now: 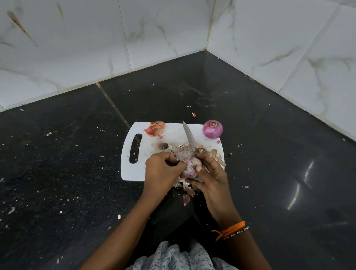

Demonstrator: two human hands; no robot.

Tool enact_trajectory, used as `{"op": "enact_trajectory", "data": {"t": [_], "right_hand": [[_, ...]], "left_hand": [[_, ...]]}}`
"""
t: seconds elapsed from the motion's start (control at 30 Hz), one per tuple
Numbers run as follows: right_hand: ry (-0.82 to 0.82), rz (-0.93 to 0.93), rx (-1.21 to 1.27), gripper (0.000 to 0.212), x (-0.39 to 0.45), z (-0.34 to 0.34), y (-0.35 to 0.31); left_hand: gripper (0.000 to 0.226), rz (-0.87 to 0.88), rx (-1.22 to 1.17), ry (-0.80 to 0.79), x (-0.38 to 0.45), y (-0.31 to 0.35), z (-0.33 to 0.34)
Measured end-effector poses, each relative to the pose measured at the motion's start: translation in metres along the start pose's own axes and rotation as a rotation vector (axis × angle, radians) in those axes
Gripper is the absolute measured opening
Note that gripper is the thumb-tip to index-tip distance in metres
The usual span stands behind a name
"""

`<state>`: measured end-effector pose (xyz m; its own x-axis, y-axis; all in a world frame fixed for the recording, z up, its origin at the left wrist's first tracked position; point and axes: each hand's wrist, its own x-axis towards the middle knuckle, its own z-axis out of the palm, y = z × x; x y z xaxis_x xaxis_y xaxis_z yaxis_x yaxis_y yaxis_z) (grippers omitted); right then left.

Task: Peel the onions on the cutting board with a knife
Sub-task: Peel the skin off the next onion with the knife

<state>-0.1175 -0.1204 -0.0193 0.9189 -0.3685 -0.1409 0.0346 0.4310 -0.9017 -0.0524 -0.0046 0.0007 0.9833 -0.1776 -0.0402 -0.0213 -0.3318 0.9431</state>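
Both hands (pixel 164 169) grip a papery-skinned onion (pixel 188 166); knife (pixel 189 135) seemingly right-held.

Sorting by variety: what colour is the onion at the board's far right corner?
Purple-red onion, head view.

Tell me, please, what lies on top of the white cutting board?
On the cutting board lie dry onion skins, and a peeled onion sits at its far right corner. Both hands hold another onion and the knife over it; the board beneath them is hidden.
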Motion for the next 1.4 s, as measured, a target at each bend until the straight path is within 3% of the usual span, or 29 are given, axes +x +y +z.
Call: {"op": "enact_trajectory", "data": {"t": [0.1,0.23,0.33,0.47,0.83,1.07,1.4], "right_hand": [[0.024,0.017,0.047,0.025,0.001,0.001,0.001],[0.054,0.043,0.168,0.025,0.003,0.001,-0.001],[0.047,0.046,0.197,0.026,0.003,0.001,-0.002],[0.054,0.054,0.190,0.025,0.003,0.000,-0.001],[0.061,0.034,0.159,0.026,0.002,0.002,-0.002],[0.038,0.052,0.199,0.027,0.002,0.004,0.000],[0.036,0.045,0.285,0.032,0.002,0.001,-0.004]], "left_hand": [[0.012,-0.003,0.009,0.002,0.001,-0.001,0.000],[0.015,-0.247,-0.348,-0.084,0.003,-0.002,-0.001],[0.022,-0.312,-0.459,-0.168,0.002,0.000,-0.001],[0.029,-0.276,-0.432,-0.157,-0.001,0.003,0.000],[0.003,-0.070,-0.292,-0.029,-0.001,-0.003,0.005],[0.020,-0.109,-0.346,-0.038,0.001,-0.006,0.011],[0.019,-0.167,-0.385,-0.081,0.002,-0.007,0.006]]}}
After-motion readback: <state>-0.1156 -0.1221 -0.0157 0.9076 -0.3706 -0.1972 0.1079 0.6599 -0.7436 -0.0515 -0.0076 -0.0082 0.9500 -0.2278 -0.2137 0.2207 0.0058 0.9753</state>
